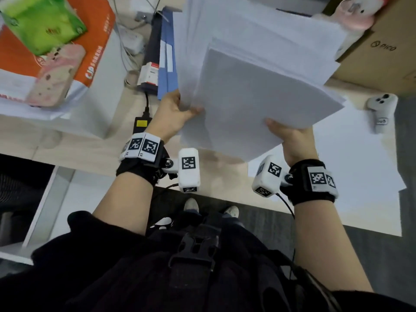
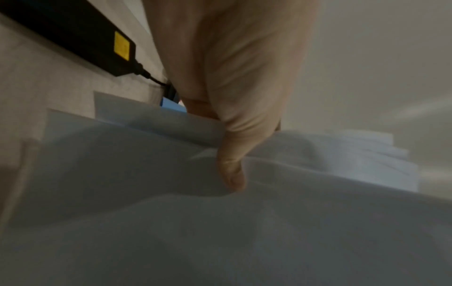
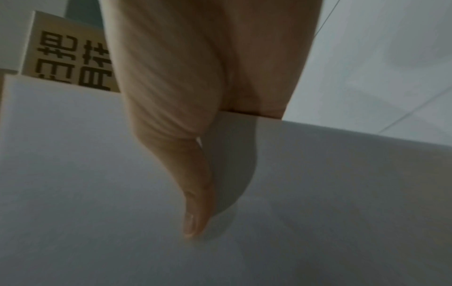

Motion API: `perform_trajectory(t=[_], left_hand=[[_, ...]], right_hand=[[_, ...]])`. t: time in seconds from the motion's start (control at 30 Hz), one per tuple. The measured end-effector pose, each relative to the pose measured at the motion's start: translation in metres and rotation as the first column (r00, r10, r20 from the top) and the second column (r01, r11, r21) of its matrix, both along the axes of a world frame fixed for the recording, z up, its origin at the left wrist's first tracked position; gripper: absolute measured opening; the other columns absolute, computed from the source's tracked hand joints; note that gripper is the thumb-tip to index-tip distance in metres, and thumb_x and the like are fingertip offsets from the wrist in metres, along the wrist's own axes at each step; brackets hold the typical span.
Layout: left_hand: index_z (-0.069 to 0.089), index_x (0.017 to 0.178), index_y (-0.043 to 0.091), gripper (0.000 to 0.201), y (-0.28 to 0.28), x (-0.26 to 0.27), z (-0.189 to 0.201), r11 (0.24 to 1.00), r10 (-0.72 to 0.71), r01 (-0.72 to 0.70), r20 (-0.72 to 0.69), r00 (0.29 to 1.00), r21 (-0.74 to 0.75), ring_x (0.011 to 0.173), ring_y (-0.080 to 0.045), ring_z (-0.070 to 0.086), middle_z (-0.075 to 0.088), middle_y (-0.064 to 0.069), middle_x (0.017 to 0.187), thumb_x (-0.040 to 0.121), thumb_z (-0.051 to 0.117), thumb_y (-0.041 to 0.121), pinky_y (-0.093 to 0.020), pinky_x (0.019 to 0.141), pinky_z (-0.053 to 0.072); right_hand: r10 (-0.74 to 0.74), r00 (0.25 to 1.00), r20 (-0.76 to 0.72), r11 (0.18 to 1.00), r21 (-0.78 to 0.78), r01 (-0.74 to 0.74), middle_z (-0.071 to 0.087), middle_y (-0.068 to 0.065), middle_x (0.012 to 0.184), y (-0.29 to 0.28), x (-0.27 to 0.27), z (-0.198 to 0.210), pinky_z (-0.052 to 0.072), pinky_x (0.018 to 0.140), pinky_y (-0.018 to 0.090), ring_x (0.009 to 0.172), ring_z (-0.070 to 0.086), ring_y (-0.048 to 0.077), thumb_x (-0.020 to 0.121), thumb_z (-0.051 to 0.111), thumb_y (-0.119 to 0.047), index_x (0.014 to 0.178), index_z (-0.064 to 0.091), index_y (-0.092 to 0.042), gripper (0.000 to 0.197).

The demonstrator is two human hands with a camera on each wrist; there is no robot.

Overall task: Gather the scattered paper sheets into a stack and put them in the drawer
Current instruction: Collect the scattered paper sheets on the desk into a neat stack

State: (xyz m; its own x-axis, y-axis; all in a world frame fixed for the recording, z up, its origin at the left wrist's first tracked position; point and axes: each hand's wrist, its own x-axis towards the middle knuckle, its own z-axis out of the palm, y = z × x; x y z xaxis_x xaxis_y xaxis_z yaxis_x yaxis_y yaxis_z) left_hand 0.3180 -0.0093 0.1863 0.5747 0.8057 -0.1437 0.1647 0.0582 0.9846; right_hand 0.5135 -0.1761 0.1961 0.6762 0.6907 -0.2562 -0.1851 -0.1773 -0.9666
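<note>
Left hand (image 1: 173, 113) and right hand (image 1: 290, 138): both grip paper stack (image 1: 254, 91), lifted above beige table (image 1: 227, 161).
Head view gives me cardboard box (image 1: 380, 57), controller (image 1: 380, 113); left wrist adds black adapter (image 2: 73, 36).

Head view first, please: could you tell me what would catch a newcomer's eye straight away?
A thick, fanned stack of white paper sheets fills the middle, lifted off the desk, with the left hand gripping its near left edge and the right hand its near right corner. At far left sits an orange and white box with a green packet on top. One more loose sheet lies on the desk at right.
</note>
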Motion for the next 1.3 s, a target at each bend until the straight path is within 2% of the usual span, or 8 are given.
perform_trajectory(t=[0.1, 0.2, 0.33, 0.47, 0.8, 1.07, 1.23, 1.3], left_hand=[[0.065, 0.083, 0.018, 0.021, 0.008, -0.013, -0.005, 0.999, 0.032, -0.032, -0.032, 0.999, 0.007, 0.072, -0.003, 0.067, 0.072, 0.017, 0.071, 0.078, 0.067, -0.002, -0.028, 0.076, 0.056], [0.067, 0.086, 0.007, 0.016, 0.012, -0.023, -0.014, 0.999, 0.052, -0.052, -0.081, 0.995, 0.008, 0.068, 0.000, 0.065, 0.071, 0.016, 0.069, 0.082, 0.062, -0.008, -0.024, 0.073, 0.055], [0.063, 0.104, 0.004, 0.028, 0.015, -0.031, -0.013, 1.000, 0.014, -0.017, -0.081, 0.997, -0.025, 0.076, -0.007, 0.064, 0.065, -0.006, 0.101, 0.079, 0.066, -0.008, -0.027, 0.082, 0.052], [0.060, 0.094, 0.009, 0.029, 0.027, -0.029, 0.003, 0.999, 0.045, -0.044, 0.054, 0.998, -0.024, 0.082, -0.007, 0.067, 0.070, 0.003, 0.091, 0.071, 0.076, 0.002, -0.026, 0.080, 0.053], [0.052, 0.115, -0.004, 0.036, 0.031, -0.027, 0.029, 0.999, 0.032, -0.028, 0.148, 0.989, -0.028, 0.087, -0.005, 0.066, 0.066, 0.001, 0.099, 0.083, 0.065, 0.001, -0.022, 0.078, 0.052], [0.053, 0.108, 0.019, 0.050, 0.010, -0.032, 0.037, 0.994, 0.061, -0.045, 0.171, 0.983, -0.095, 0.089, -0.002, 0.066, 0.067, 0.008, 0.097, 0.068, 0.073, 0.040, -0.019, 0.076, 0.051], [0.056, 0.096, 0.029, 0.017, 0.002, -0.021, 0.045, 0.983, 0.148, -0.130, 0.143, 0.979, -0.128, 0.090, 0.002, 0.061, 0.062, 0.015, 0.096, 0.086, 0.063, 0.040, -0.023, 0.086, 0.046], [0.060, 0.102, 0.026, 0.054, -0.001, -0.019, 0.053, 0.983, 0.140, -0.122, 0.128, 0.982, -0.136, 0.101, -0.002, 0.060, 0.065, 0.012, 0.104, 0.070, 0.062, 0.070, -0.026, 0.095, 0.044]], right_hand=[[-0.005, 0.999, 0.036, 0.999, 0.033, 0.004, 0.070, 0.009, 0.104, 0.008, -0.018, -0.001, 0.051, 0.073, 0.016, 0.090, 0.069, 0.012, 0.072, 0.075, 0.000, 0.115, 0.060, 0.002, 0.045], [-0.014, 0.999, 0.041, 0.999, 0.035, 0.012, 0.070, 0.003, 0.092, 0.018, -0.033, -0.003, 0.051, 0.070, 0.015, 0.080, 0.068, 0.006, 0.073, 0.072, 0.006, 0.106, 0.063, 0.001, 0.035], [-0.022, 0.999, 0.032, 0.999, 0.045, 0.021, 0.072, -0.010, 0.076, 0.029, -0.043, -0.004, 0.053, 0.071, 0.022, 0.076, 0.068, 0.008, 0.070, 0.074, 0.008, 0.086, 0.067, -0.015, 0.029], [-0.067, 0.997, 0.041, 0.994, 0.087, 0.063, 0.073, -0.010, 0.076, 0.030, -0.047, -0.002, 0.053, 0.074, 0.026, 0.076, 0.068, 0.009, 0.068, 0.075, 0.007, 0.084, 0.068, -0.016, 0.030], [-0.102, 0.993, 0.064, 0.983, 0.157, 0.091, 0.072, -0.008, 0.074, 0.035, -0.062, 0.017, 0.054, 0.073, 0.027, 0.074, 0.067, 0.011, 0.066, 0.076, -0.004, 0.082, 0.069, -0.016, 0.022], [-0.156, 0.987, 0.047, 0.976, 0.161, 0.146, 0.072, -0.009, 0.081, 0.031, -0.065, 0.024, 0.052, 0.076, 0.026, 0.081, 0.067, 0.010, 0.069, 0.074, -0.016, 0.092, 0.067, -0.015, 0.024], [-0.174, 0.984, 0.027, 0.967, 0.193, 0.166, 0.070, -0.006, 0.086, 0.035, -0.068, 0.034, 0.050, 0.075, 0.021, 0.085, 0.066, 0.008, 0.081, 0.066, -0.031, 0.099, 0.063, -0.010, 0.028], [-0.195, 0.980, 0.027, 0.971, 0.145, 0.189, 0.064, 0.005, 0.087, 0.037, -0.067, 0.039, 0.048, 0.077, 0.027, 0.085, 0.062, 0.016, 0.078, 0.064, -0.052, 0.090, 0.061, 0.001, 0.054]])
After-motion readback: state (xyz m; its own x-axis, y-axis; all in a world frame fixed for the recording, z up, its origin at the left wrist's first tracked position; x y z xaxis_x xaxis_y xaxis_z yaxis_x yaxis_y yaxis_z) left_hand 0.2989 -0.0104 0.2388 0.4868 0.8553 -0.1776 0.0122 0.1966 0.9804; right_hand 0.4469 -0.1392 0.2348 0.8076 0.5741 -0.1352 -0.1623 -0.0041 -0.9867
